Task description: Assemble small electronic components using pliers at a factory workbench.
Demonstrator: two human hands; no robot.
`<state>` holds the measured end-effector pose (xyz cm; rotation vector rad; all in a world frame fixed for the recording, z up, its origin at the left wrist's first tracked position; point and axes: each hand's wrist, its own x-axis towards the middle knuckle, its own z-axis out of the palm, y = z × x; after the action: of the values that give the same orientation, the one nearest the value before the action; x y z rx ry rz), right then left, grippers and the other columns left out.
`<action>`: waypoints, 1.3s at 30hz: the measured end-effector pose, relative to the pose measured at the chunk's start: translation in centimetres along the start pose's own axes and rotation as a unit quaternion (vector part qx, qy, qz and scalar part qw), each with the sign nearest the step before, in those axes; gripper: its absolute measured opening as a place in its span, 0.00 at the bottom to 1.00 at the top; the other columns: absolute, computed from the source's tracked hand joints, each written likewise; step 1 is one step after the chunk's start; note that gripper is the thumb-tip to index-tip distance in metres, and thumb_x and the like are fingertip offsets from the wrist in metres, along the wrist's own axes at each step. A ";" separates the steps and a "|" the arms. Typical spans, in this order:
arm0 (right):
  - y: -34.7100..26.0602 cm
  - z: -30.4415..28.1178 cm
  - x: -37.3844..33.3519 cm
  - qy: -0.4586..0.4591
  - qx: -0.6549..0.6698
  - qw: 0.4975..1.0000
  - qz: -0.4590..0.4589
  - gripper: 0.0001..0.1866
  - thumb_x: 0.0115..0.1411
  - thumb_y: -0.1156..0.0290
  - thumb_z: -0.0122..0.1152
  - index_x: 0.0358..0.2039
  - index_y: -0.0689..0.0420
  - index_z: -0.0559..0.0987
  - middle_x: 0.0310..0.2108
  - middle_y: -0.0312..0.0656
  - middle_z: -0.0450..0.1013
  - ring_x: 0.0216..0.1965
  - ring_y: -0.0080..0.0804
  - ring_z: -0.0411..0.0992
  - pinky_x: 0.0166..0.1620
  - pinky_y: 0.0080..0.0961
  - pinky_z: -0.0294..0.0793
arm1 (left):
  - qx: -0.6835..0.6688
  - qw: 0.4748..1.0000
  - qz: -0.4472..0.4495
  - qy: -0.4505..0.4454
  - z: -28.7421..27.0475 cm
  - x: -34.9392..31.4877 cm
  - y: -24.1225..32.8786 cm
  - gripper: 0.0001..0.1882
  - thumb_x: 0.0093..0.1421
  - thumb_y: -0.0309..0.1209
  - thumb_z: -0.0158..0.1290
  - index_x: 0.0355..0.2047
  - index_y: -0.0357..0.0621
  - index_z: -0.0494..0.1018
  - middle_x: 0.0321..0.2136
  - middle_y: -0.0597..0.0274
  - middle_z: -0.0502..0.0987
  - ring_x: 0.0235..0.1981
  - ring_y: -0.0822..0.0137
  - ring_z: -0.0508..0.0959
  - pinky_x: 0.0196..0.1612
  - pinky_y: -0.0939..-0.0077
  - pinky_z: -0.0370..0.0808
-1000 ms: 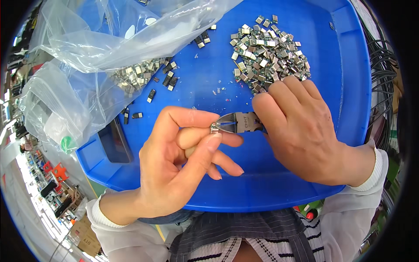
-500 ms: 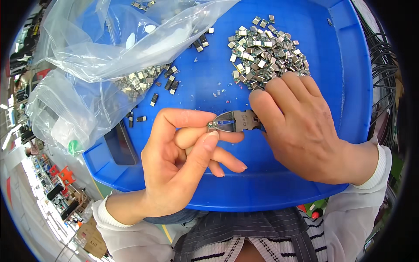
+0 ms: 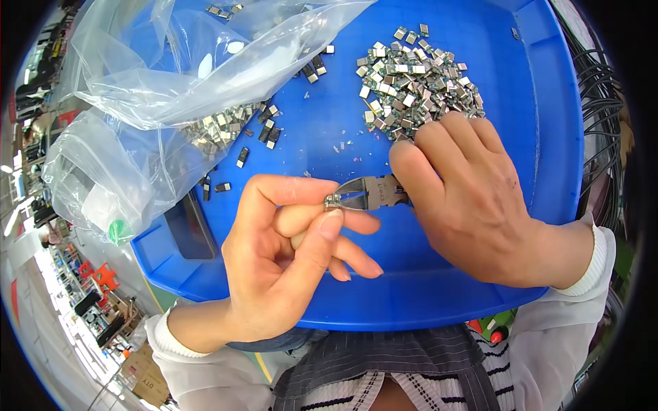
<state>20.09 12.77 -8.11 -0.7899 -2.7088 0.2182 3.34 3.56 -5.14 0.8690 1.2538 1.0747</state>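
My left hand (image 3: 277, 264) pinches a small metal connector piece (image 3: 332, 201) between thumb and index finger, its other fingers loosely curled or stretched out. My right hand (image 3: 473, 198) is wrapped round a pair of cutting pliers (image 3: 375, 192), the handles mostly hidden under the fist. The jaws point left, their tips at the small piece; whether they bite on it I cannot make out. Both hands are above a blue tray (image 3: 425, 288). Just beyond my right hand lies a heap of silver connector pieces (image 3: 418, 79).
A clear plastic bag (image 3: 185, 103) covers the tray's left side, with connectors (image 3: 223, 128) inside. Several black-and-silver connectors (image 3: 270, 133) lie beside it. A dark flat device (image 3: 190, 229) rests at the tray's left edge. Black cables (image 3: 602, 89) hang along the right.
The pliers have turned slightly in my right hand, their jaws still at the small piece. Both hands stay nearly in place.
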 end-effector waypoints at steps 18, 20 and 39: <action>-0.3 -0.8 -0.5 -0.121 0.147 0.981 0.040 0.10 0.46 0.76 0.58 0.27 0.57 0.65 0.22 0.38 0.62 0.23 0.33 0.61 0.28 0.26 0.62 | -0.007 0.999 -0.034 -0.001 -0.4 0.2 0.3 0.10 0.62 0.23 0.39 0.44 0.34 0.56 0.30 0.41 0.76 0.14 0.63 0.76 0.18 0.83 0.72; -0.1 -1.3 -0.4 -0.175 0.223 0.957 0.060 0.11 0.47 0.76 0.59 0.28 0.57 0.65 0.23 0.39 0.63 0.23 0.34 0.62 0.28 0.28 0.63 | -0.020 0.999 -0.048 -0.008 -0.7 0.3 0.3 0.10 0.62 0.23 0.39 0.44 0.34 0.57 0.30 0.40 0.76 0.12 0.63 0.75 0.17 0.84 0.71; -0.2 -0.3 0.1 -0.021 0.096 0.995 0.013 0.13 0.44 0.76 0.60 0.30 0.56 0.67 0.24 0.38 0.61 0.25 0.32 0.61 0.31 0.26 0.62 | -0.467 0.861 -0.175 -0.105 -2.1 0.8 0.3 0.11 0.65 0.24 0.35 0.48 0.38 0.57 0.27 0.39 0.72 0.03 0.73 0.61 0.08 0.90 0.56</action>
<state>20.04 12.68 -7.79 -0.7710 -2.6665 0.4971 1.24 4.27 -5.41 -0.0026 0.5342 1.0772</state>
